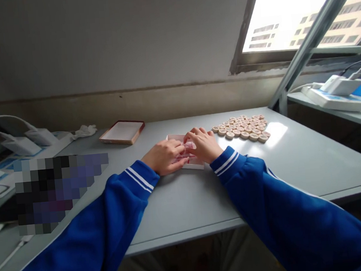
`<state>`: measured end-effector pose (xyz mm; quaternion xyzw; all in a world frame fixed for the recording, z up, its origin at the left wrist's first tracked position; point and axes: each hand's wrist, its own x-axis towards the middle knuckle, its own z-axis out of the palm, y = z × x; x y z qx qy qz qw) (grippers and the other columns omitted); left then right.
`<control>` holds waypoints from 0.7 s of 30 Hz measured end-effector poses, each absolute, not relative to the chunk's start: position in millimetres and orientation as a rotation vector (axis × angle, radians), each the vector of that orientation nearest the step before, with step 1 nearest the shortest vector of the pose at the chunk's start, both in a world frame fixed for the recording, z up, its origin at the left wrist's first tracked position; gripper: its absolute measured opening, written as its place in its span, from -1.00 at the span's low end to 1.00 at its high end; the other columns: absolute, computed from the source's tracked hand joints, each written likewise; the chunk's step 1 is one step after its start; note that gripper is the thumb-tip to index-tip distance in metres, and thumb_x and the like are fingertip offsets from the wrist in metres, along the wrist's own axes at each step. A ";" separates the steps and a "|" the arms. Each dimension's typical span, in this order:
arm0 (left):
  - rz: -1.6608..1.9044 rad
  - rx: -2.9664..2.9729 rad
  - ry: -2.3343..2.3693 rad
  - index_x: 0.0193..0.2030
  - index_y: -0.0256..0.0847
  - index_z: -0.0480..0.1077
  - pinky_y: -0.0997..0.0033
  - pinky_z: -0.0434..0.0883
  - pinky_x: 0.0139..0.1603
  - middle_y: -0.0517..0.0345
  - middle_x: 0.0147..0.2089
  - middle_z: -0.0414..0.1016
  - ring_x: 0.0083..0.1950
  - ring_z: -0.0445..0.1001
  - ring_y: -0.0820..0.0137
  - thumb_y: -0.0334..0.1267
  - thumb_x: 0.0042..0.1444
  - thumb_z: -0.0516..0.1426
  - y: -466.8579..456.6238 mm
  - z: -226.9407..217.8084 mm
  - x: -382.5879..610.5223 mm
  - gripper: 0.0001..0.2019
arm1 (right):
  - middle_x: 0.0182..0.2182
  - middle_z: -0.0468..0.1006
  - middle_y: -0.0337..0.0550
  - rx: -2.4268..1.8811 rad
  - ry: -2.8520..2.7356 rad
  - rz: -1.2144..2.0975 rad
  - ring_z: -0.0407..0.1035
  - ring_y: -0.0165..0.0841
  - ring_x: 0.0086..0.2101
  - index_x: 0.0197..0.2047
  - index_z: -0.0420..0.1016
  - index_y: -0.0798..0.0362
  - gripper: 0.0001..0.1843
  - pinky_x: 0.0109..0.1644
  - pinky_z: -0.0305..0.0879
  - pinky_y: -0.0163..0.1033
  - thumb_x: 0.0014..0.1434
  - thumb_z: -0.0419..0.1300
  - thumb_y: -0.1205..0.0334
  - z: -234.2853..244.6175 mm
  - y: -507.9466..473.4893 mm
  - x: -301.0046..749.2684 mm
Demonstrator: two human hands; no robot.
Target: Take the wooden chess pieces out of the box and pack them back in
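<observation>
Both hands rest together on a small folded pink-and-white sheet (195,163) lying on the grey table (186,202). My left hand (165,157) presses on its left part with fingers curled down. My right hand (202,144) lies over its right part with fingers bent on the paper. The sheet is mostly hidden under the hands. Just right of my right hand lies a cluster of several round wooden game pieces (242,129), flat on the table. Both arms wear blue sleeves with white stripes.
A shallow red-edged box lid (122,132) sits at the table's back left. White chargers and cables (26,142) lie on the left bench. A metal post (305,44) and a shelf with white devices (334,92) stand at right. A window is above.
</observation>
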<state>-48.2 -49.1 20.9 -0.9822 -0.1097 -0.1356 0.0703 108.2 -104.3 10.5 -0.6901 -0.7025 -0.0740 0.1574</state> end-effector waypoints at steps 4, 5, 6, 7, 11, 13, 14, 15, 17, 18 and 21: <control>-0.415 -3.020 -0.434 -0.26 -0.24 0.37 0.39 0.26 -0.20 0.06 -0.26 0.38 -0.23 0.34 0.36 -0.05 0.11 -0.11 -46.5 21.6 -48.0 -0.64 | -0.25 0.43 -0.14 -2.025 -2.037 -0.090 0.20 -0.27 -0.20 -0.34 0.42 0.01 -0.85 -0.17 -0.02 -0.15 0.08 0.05 0.19 14.7 -104.9 106.1; -0.435 -3.043 -0.460 -0.28 -0.23 0.38 0.40 0.26 -0.19 0.07 -0.25 0.39 -0.22 0.34 0.37 -0.05 0.12 -0.13 -45.3 22.2 -48.6 -0.64 | -0.25 0.43 -0.15 -2.030 -2.033 -0.072 0.21 -0.28 -0.21 -0.34 0.42 0.01 -0.84 -0.17 -0.02 -0.15 0.08 0.05 0.18 15.3 -104.9 105.8; -0.454 -3.063 -0.479 -0.29 -0.22 0.39 0.40 0.26 -0.17 0.08 -0.24 0.40 -0.21 0.34 0.38 -0.06 0.13 -0.14 -43.9 22.8 -49.4 -0.63 | -0.24 0.44 -0.15 -2.031 -2.029 -0.066 0.22 -0.28 -0.21 -0.34 0.42 0.01 -0.84 -0.17 -0.02 -0.15 0.08 0.05 0.17 15.6 -104.9 105.7; -0.472 -3.070 -0.486 -0.31 -0.20 0.40 0.38 0.25 -0.13 0.10 -0.24 0.42 -0.19 0.34 0.38 -0.07 0.14 -0.14 -42.3 23.3 -50.3 -0.63 | -0.23 0.44 -0.16 -2.031 -2.025 -0.067 0.23 -0.28 -0.20 -0.33 0.42 0.01 -0.83 -0.17 -0.02 -0.15 0.09 0.05 0.17 15.5 -104.7 105.9; -0.528 -2.988 -0.424 -0.32 -0.16 0.44 0.15 0.02 0.13 0.16 -0.26 0.50 -0.09 0.34 0.35 -0.09 0.13 -0.11 -35.7 23.6 -54.9 -0.66 | -0.22 0.44 -0.15 -2.037 -2.011 -0.087 0.26 -0.27 -0.20 -0.28 0.40 0.00 -0.81 -0.17 0.01 -0.14 0.09 0.03 0.16 12.2 -103.7 108.0; -0.526 -2.956 -0.393 -0.29 -0.16 0.46 0.10 -0.07 0.18 0.16 -0.26 0.52 -0.07 0.34 0.34 -0.09 0.12 -0.10 -33.6 22.7 -56.5 -0.66 | -0.22 0.43 -0.13 -2.032 -2.008 -0.089 0.26 -0.26 -0.19 -0.25 0.39 0.00 -0.81 -0.18 0.03 -0.15 0.08 0.03 0.17 9.9 -103.0 108.9; -0.513 -2.953 -0.389 -0.28 -0.16 0.46 0.11 -0.07 0.18 0.16 -0.25 0.52 -0.06 0.34 0.34 -0.08 0.11 -0.09 -33.0 22.2 -56.9 -0.66 | -0.22 0.43 -0.13 -2.028 -2.005 -0.091 0.27 -0.26 -0.19 -0.24 0.38 0.01 -0.80 -0.19 0.04 -0.15 0.07 0.03 0.18 8.7 -102.6 109.2; -0.497 -2.952 -0.393 -0.26 -0.16 0.45 0.11 -0.06 0.19 0.15 -0.23 0.52 -0.06 0.34 0.34 -0.08 0.11 -0.09 -32.7 21.8 -57.1 -0.65 | -0.22 0.43 -0.13 -2.022 -2.000 -0.092 0.27 -0.25 -0.18 -0.24 0.38 0.00 -0.80 -0.19 0.05 -0.15 0.06 0.04 0.18 7.7 -102.1 109.4; -0.457 -2.939 -0.410 -0.26 -0.16 0.46 0.09 -0.09 0.20 0.13 -0.20 0.51 -0.03 0.32 0.32 -0.06 0.10 -0.10 -32.8 21.3 -56.8 -0.64 | -0.21 0.42 -0.14 -2.011 -1.991 -0.088 0.28 -0.26 -0.20 -0.25 0.38 0.00 -0.80 -0.20 0.06 -0.16 0.04 0.05 0.20 6.0 -101.2 109.9; -0.437 -2.924 -0.416 -0.27 -0.16 0.46 0.07 -0.13 0.21 0.13 -0.19 0.50 0.00 0.30 0.31 -0.06 0.10 -0.10 -33.0 21.2 -56.6 -0.64 | -0.22 0.42 -0.14 -2.009 -1.985 -0.084 0.28 -0.27 -0.21 -0.25 0.38 -0.01 -0.81 -0.20 0.06 -0.16 0.03 0.05 0.20 5.5 -100.8 110.1; -0.399 -2.862 -0.429 -0.30 -0.12 0.46 0.01 -0.22 0.22 0.17 -0.19 0.48 0.03 0.26 0.30 -0.05 0.11 -0.11 -33.8 21.2 -56.0 -0.64 | -0.23 0.43 -0.15 -2.015 -1.981 -0.062 0.29 -0.29 -0.23 -0.24 0.37 -0.01 -0.80 -0.20 0.07 -0.17 0.03 0.05 0.18 5.7 -100.2 110.8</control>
